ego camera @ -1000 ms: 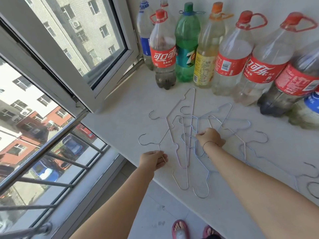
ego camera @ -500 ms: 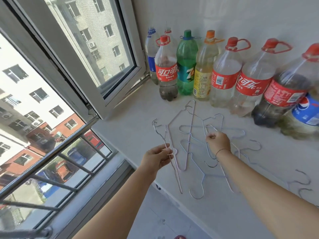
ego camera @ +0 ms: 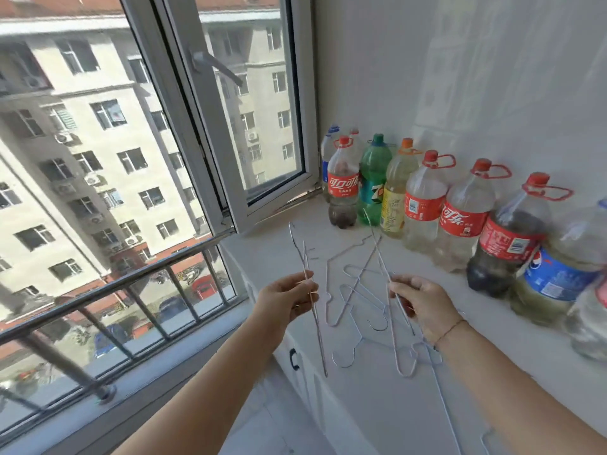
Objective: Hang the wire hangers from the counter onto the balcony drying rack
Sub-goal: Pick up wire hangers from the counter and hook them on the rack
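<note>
- Hangers (ego camera: 353, 290) of thin wire lie tangled on the white desk (ego camera: 460, 372), near its front edge.
- Left hand (ego camera: 289, 298) has its fingers (ego camera: 307, 280) pinched together on a hanger (ego camera: 310, 290), raised clear of the desk, its wire slanting down past the desk edge.
- Right hand (ego camera: 418, 303) has its fingers closed on another hanger (ego camera: 394, 307), lifted and tilted, lower end over the pile.
- Bottles (ego camera: 423, 205) stand in a row against the wall behind the pile, well apart from the hands.
- Window (ego camera: 236, 126) stands open at the left, a railing (ego camera: 108, 287) below it.
</note>
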